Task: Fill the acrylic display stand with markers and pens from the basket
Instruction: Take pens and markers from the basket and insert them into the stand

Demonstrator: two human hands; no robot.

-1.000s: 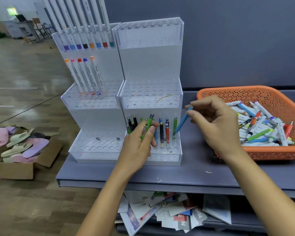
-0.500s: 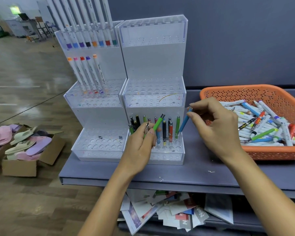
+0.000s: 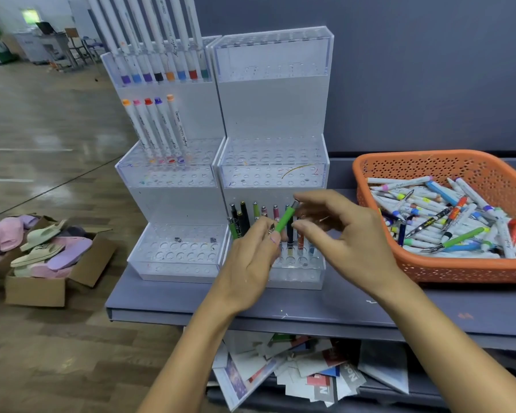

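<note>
The left hand [image 3: 248, 260] hides the tip of the green pen [image 3: 285, 219]; the blurred right hand [image 3: 349, 231], grip unclear, hides pens [image 3: 301, 244] low in the stand [image 3: 273, 114]. Markers [image 3: 149, 34] atop the stand are cropped.

**Counts.** Two acrylic stands, the left stand [image 3: 173, 204] and the right stand [image 3: 273, 114], with three tiers each. Left stand: eight top-tier markers [image 3: 149, 40] and five middle-tier markers [image 3: 158, 129]. Right stand: about ten standing pens [image 3: 245, 217] in the lowest tier, some perhaps hidden behind the hands. One green pen [image 3: 285, 220], one orange basket [image 3: 429, 155], and two hands: left hand [image 3: 248, 263], right hand [image 3: 346, 231].
</note>
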